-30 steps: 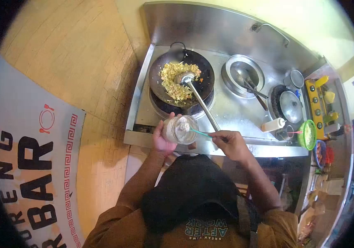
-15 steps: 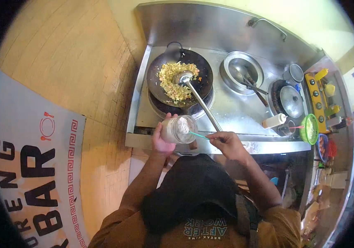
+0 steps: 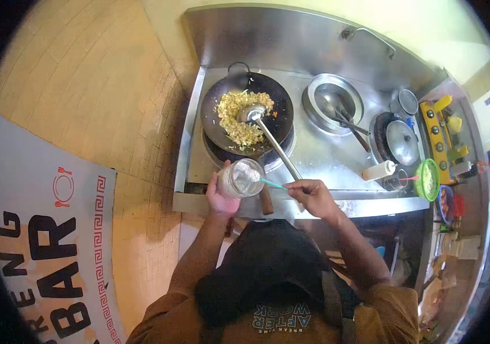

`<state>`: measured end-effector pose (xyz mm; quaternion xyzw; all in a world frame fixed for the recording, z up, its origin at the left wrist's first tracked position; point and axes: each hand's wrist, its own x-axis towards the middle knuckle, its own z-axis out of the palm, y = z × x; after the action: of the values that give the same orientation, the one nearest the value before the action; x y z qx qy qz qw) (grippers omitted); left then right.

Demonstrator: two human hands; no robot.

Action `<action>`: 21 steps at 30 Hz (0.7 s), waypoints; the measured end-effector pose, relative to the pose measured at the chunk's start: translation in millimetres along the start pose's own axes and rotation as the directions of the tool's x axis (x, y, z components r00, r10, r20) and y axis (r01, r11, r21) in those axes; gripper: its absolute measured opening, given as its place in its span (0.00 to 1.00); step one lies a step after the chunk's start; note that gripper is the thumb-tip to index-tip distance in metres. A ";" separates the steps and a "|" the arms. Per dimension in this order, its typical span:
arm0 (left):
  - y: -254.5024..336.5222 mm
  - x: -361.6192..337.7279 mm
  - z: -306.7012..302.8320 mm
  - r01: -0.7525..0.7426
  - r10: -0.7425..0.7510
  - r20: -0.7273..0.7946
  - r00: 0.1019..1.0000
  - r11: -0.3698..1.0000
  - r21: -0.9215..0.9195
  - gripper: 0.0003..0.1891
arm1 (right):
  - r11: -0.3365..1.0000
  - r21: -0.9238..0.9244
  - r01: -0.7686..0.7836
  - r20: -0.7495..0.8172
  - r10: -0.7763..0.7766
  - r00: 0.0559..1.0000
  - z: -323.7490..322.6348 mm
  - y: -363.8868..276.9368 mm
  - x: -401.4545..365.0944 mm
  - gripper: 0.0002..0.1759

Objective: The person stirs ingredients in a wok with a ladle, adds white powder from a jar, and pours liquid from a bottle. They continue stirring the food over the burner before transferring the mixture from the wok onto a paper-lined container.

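Note:
My left hand [image 3: 221,198] is wrapped around a clear jar [image 3: 234,182] of white powder, tilted so its mouth faces up and right. Between the fingertips of my right hand [image 3: 313,198] is a small teal spoon [image 3: 273,184], whose far end reaches into the jar and bears white powder [image 3: 249,173]. Just beyond the jar sits a dark wok [image 3: 279,97] with a chopped yellowish food mixture [image 3: 239,117] in it. A metal ladle [image 3: 276,143] rests in the wok, its handle slanting down toward my right hand.
Right of the wok, a metal basin [image 3: 309,100] holds a pan and utensils. Farther right are a lidded pot [image 3: 402,143], a squeeze bottle [image 3: 378,171], a green bowl [image 3: 419,182] and a yellow burner panel [image 3: 437,137]. The counter's front edge [image 3: 365,207] runs below my hands.
The jar has shifted slightly left and is a little more upturned. The spoon stays in its mouth with powder on it. The wok's wooden handle shows more below the jar.

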<state>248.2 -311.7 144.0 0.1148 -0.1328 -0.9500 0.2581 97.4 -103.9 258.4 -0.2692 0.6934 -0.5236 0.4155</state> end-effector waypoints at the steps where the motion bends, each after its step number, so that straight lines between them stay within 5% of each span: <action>1: 4.0 2.8 -8.4 -0.001 0.001 -0.020 1.000 1.000 -0.026 0.31 | 0.998 -0.057 -0.019 -0.016 0.018 1.000 -3.7 -2.2 9.3 0.11; 3: 15.6 4.3 -15.6 -0.022 0.019 -0.086 0.996 0.999 -0.029 0.32 | 0.983 -0.173 -0.059 -0.048 0.051 0.998 -14.1 -3.2 37.1 0.11; 6: 37.5 2.0 -43.6 -0.062 0.073 -0.169 0.983 0.995 0.073 0.35 | 0.866 -0.491 0.093 -0.067 -0.144 0.987 -18.3 14.1 108.0 0.11; 8: 50.6 -9.6 -43.1 -0.092 0.096 -0.214 0.972 0.995 0.031 0.35 | 0.616 -0.768 0.173 -0.006 -0.278 0.961 -11.3 29.0 156.9 0.12; 10: 55.9 -20.3 -44.8 -0.130 0.136 -0.258 0.957 0.991 0.037 0.36 | 0.213 -0.951 0.223 0.133 -0.368 0.920 0.7 45.6 192.0 0.13; 13: 63.2 -30.9 -48.9 -0.170 0.185 -0.300 0.936 0.982 0.077 0.36 | 0.175 -0.964 0.202 0.101 -0.460 0.882 7.1 31.0 188.5 0.12; 16: 62.1 -36.3 -41.9 -0.204 0.206 -0.274 0.939 0.978 0.037 0.35 | 0.439 -0.858 0.265 0.037 -0.462 0.886 9.0 -22.9 119.6 0.14; 18: 58.9 -33.8 -36.6 -0.230 0.237 -0.179 0.955 0.972 0.057 0.33 | 0.471 -0.750 0.464 0.195 -0.513 0.836 11.7 -37.8 85.3 0.15; 21: 50.8 -17.8 -41.2 -0.135 0.127 -0.097 0.987 0.988 -0.079 0.32 | 0.335 -0.810 0.482 0.384 -0.318 0.867 43.5 -72.7 57.5 0.17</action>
<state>298.3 -352.6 123.8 0.1384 -0.0874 -0.9295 0.3304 101.0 -194.6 305.9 -0.6471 0.7383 -0.1452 0.1229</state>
